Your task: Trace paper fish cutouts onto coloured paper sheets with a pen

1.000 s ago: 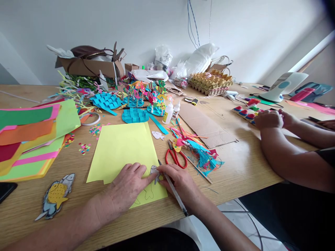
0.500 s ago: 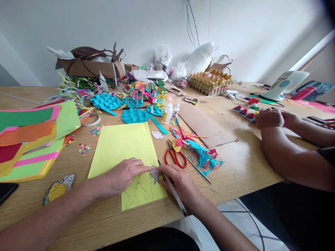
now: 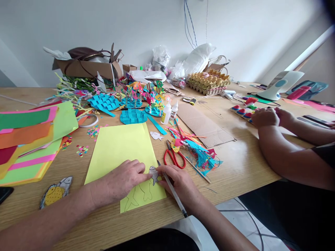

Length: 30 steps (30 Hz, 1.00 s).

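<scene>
A yellow sheet of paper (image 3: 119,146) lies before me, with pencil-thin fish outlines (image 3: 146,191) on its lower part. Near its right edge is a small grey fish cutout (image 3: 153,175). My left hand (image 3: 129,177) rests on the sheet, its index finger stretched out and touching the cutout's left side; the other fingers are partly bent. My right hand (image 3: 180,184) touches the cutout's right edge with its fingertips, while a pen (image 3: 174,193) lies held across that hand, dark tip toward the sheet's edge. Red-handled scissors (image 3: 175,158) lie just beyond my right hand.
Coloured paper sheets (image 3: 28,139) are stacked at left, near fish cutouts (image 3: 56,191). Glue bottles (image 3: 166,113), blue woven paper pieces (image 3: 133,116), paper scraps (image 3: 202,157) and cardboard (image 3: 205,125) lie farther back. Another person's hands (image 3: 267,116) work at the right by an egg-carton piece.
My left index finger has shifted lower on the fish cutout, which now sits slightly turned. The right hand still has the pen. The whole view has moved a little.
</scene>
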### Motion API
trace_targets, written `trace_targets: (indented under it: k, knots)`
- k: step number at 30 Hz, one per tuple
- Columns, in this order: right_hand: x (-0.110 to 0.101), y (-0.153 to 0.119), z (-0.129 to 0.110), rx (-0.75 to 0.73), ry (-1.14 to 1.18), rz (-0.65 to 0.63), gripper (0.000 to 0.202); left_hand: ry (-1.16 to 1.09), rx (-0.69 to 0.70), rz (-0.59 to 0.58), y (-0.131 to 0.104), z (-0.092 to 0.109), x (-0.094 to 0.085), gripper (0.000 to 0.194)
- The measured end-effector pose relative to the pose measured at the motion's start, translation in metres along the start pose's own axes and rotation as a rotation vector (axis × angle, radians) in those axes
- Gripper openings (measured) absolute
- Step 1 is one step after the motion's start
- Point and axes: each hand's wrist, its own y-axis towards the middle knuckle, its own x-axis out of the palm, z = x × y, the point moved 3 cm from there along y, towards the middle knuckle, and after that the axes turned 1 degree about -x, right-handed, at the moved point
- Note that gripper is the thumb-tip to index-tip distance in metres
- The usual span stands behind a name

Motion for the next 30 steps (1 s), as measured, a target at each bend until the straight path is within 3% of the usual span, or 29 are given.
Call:
trace_targets:
  k: [5, 13, 18, 22, 25, 30]
  knots:
    - [-0.015, -0.006, 0.005, 0.026, 0.022, 0.158, 0.021, 0.002, -0.011, 0.000, -0.002, 0.001, 0.001, 0.030]
    - [-0.018, -0.005, 0.008, 0.071, -0.098, 0.096, 0.022, -0.005, -0.041, -0.014, -0.002, 0.002, 0.000, 0.031]
    - [-0.015, -0.006, 0.008, 0.044, -0.146, 0.074, 0.024, -0.125, -0.058, -0.026, -0.002, -0.002, -0.001, 0.043]
    - [-0.015, -0.008, 0.007, 0.045, -0.145, 0.094, 0.022, -0.343, -0.063, -0.068, 0.001, -0.014, -0.016, 0.054]
    - [-0.015, -0.010, 0.006, 0.044, -0.155, 0.097, 0.023, -0.578, -0.177, -0.026, 0.004, -0.028, -0.036, 0.050]
    - [-0.016, -0.013, 0.008, 0.030, -0.145, 0.113, 0.024, -0.623, -0.279, 0.006, 0.006, -0.039, -0.057, 0.045]
